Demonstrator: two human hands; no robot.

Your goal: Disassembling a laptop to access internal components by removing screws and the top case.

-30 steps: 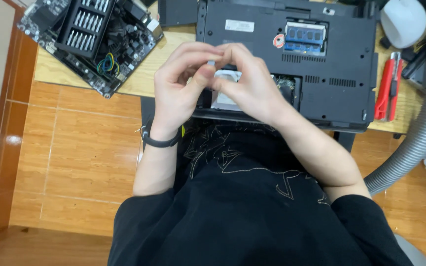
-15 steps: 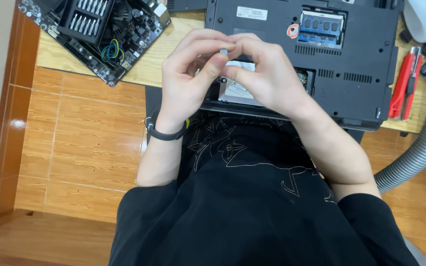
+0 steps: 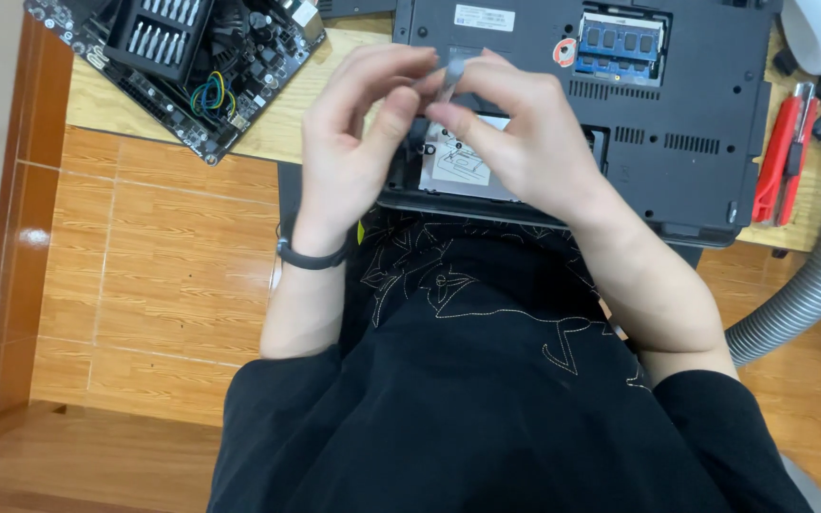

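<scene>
As the view drifts down, both hands stay raised – left hand and right hand fingers clamped on a small grey part

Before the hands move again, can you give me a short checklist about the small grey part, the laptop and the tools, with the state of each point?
1. Small grey part pinched by left hand and right hand: ok.
2. Laptop lies bottom up on the table: ok.
3. Drive bay open: ok.
4. Memory slot uncovered: ok.
5. Red tool away from the hands: ok.
6. Part's screws: cannot tell.
</scene>
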